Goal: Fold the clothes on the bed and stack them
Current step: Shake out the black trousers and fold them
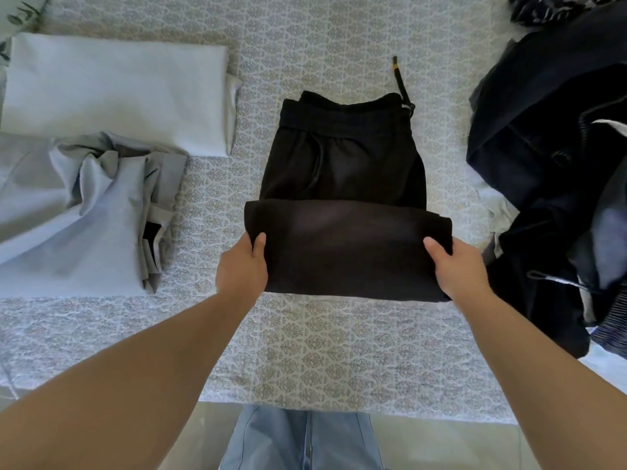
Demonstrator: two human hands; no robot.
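Mid-bed, straight ahead of you, lie the black drawstring trousers (pixel 342 184) on the grey-and-white patterned bedspread (pixel 322 351), waistband at the far end, legs already doubled up toward you. You hold the near folded bundle by its two sides: left hand (pixel 242 266) has the thumb on top of the cloth and the other digits tucked under, so it's clamped on the left edge; right hand (pixel 459 269) mirrors that on the right edge. Gripping both ends evenly probably keeps the layers from sliding apart while the bundle goes over. The near edge looks lifted slightly off the bedspread, though I can't be sure.

Judgement: you're mid-fold, about to carry the bundle forward onto the waistband half. One more fold and this piece looks stack-ready.

The black drawstring cord with the yellow tip (pixel 400 79) trails out past the waistband; it may want tucking in.

Far left sits a pale blue folded garment (pixel 115 93), flat and squared, likely the base of the stack. Just in front of it lies a crumpled light grey-blue garment (pixel 88 212), not yet folded. On your right a heap of dark navy clothes (pixel 549 130) waits unsorted, well apart from the folded one, which keeps done and undone separate. Your light blue jeans (pixel 302 439) show at the bed's near edge.
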